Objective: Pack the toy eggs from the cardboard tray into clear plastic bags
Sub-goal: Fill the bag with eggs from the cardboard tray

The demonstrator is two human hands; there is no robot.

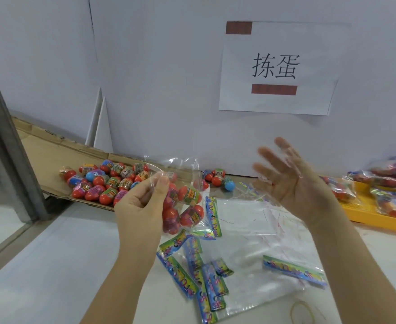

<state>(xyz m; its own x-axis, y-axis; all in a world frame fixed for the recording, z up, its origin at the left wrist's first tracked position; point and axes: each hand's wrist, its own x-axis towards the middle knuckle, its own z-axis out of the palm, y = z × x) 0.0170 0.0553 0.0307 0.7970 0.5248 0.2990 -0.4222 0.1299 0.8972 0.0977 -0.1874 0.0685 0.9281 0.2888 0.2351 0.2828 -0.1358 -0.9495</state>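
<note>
Though motion blurs the right hand, its fingers are spread wide. The left hand pinches the top of a clear bag of toy eggs, hiding part of the cardboard tray at ten o'clock. Packed bags at three o'clock are cut off by the frame edge.

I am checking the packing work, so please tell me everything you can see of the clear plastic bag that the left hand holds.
The clear plastic bag is thin, glossy and crinkled. It hangs upright in the air over the white table, pinched near its top by the left hand. Its lower part bulges with several red toy eggs bearing colourful labels. The right hand is open and apart from it.
</note>
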